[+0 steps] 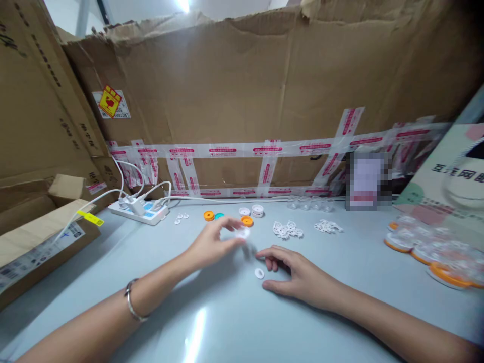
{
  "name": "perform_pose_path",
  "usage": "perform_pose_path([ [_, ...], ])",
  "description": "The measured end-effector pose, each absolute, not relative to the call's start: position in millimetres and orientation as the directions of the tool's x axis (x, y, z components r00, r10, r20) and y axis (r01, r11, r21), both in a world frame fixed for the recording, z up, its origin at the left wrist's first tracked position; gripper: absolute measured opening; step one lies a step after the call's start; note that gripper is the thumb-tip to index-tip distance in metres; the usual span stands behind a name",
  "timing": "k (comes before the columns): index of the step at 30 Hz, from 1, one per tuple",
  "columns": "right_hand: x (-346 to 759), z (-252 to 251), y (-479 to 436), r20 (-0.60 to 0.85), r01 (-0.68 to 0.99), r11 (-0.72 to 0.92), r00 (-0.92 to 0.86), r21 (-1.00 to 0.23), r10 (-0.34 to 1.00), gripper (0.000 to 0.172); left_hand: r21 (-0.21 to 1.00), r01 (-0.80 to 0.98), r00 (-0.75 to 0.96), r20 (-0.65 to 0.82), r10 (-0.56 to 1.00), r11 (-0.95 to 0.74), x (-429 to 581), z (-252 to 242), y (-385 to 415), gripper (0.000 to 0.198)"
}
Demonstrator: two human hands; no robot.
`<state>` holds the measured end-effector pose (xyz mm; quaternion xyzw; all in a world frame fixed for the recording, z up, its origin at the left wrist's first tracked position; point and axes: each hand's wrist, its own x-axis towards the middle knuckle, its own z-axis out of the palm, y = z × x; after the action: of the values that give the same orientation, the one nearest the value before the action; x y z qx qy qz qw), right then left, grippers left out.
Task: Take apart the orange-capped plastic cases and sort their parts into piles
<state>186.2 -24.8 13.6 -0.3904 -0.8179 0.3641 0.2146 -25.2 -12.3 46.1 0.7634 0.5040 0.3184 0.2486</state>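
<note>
Just below the centre of the frame, a small white disc (259,273) lies flat on the table (212,322), between the thumb and index finger of the right hand (289,269), which is loosely curled and holds nothing visible. A little farther, the left hand (217,241) pinches a white round piece (242,232) between thumb and fingertips (motion blur hides its details). At the right edge stand clear-topped pieces with orange bases (440,275). Beyond the hands, near mid-frame, sit white lattice pieces (288,230), an orange cup (247,221) and stacked white cups (257,211). A cardboard sheet (227,85) fills the upper frame.
</note>
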Motion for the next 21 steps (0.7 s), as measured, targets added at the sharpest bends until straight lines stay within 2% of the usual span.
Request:
perform_pose_path([
  [4, 186, 12, -24, 0.08, 0.482, 0.443, -0.604, -0.756, 0.793, 0.034, 0.538, 0.795, 0.107, 0.331, 0.938, -0.28, -50, 44, 24, 0.021],
  [7, 186, 12, -24, 0.091, 0.488, 0.453, -0.6, -0.746, 0.795, 0.032, 0.42, 0.887, 0.053, 0.321, 0.946, -0.192, -61, 34, 42, 0.017],
  [13, 186, 12, -25, 0.088, 0.481, 0.458, -0.612, -0.747, 0.786, 0.025, 0.371, 0.915, 0.053, 0.278, 0.959, -0.158, -62, 23, 51, 0.013],
  [21, 186, 14, -25, 0.09, 0.478, 0.463, -0.616, -0.747, 0.782, 0.024, 0.352, 0.918, 0.075, 0.301, 0.951, -0.184, -59, 22, 48, 0.015],
])
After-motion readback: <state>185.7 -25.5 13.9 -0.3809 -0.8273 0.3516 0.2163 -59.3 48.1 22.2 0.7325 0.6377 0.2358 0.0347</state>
